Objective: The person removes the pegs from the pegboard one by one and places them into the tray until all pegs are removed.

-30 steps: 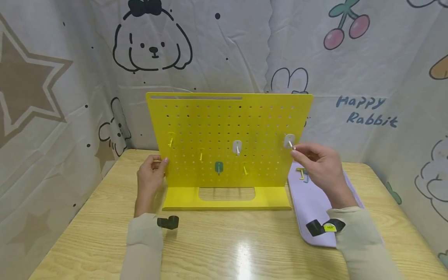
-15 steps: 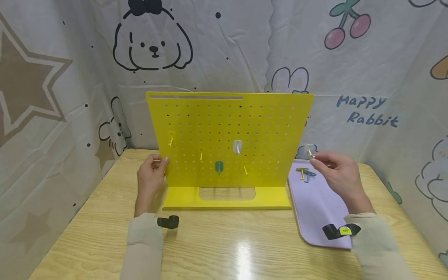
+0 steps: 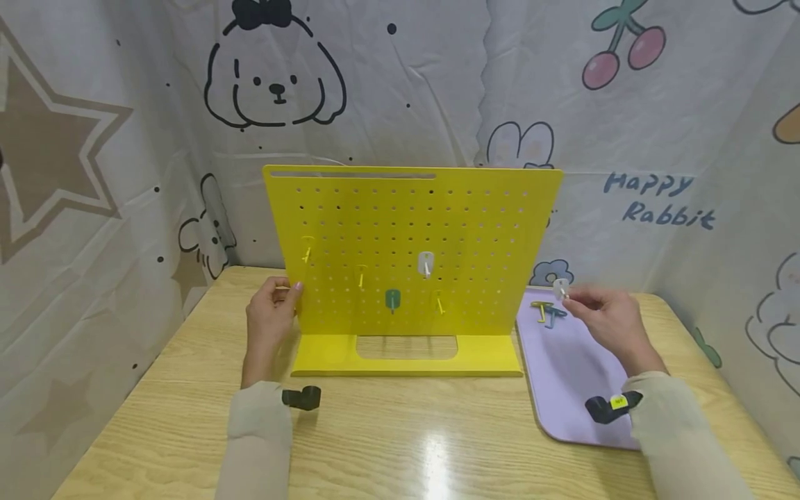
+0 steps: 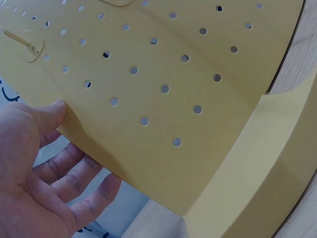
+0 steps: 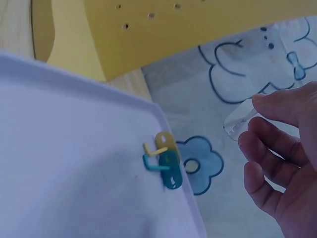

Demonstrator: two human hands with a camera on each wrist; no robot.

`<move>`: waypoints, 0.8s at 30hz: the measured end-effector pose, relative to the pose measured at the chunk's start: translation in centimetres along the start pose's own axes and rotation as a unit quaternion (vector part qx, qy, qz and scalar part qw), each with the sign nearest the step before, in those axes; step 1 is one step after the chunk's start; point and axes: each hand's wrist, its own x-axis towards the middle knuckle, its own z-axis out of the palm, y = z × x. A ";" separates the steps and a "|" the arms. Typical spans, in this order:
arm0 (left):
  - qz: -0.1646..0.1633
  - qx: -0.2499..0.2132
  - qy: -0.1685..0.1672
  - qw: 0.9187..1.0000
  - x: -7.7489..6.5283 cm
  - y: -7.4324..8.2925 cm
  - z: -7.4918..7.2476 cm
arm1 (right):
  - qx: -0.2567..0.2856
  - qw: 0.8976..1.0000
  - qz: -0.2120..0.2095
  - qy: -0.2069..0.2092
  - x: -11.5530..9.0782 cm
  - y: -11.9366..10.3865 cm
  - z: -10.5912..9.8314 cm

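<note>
At the left edge of a yellow pegboard (image 3: 337,319), my left hand (image 3: 269,323) grips the board. In the left wrist view its thumb (image 4: 53,115) lies on the front face and the other fingers reach round behind the edge. My right hand (image 3: 612,323) pinches a white pegboard hook (image 3: 560,286) above the far end of a lilac tray (image 3: 575,389), apart from the board. In that tray a yellow hook (image 5: 164,140) and a green hook (image 5: 171,170) lie together in the far corner.
The board carries a white hook (image 3: 426,263), a green hook (image 3: 392,299) and yellow hooks, one (image 3: 307,250) near its left edge. Board and tray stand on a wooden table (image 3: 375,437). A printed curtain (image 3: 400,90) hangs behind.
My right hand has drawn the white hook away from the board's right side, then rightward and down over the tray. The left hand has kept its hold on the edge.
</note>
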 end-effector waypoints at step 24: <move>0.013 0.011 -0.002 1.000 0.0 -0.1 -0.1 | -0.105 0.991 -0.058 -0.063 1.9 5.1 1.8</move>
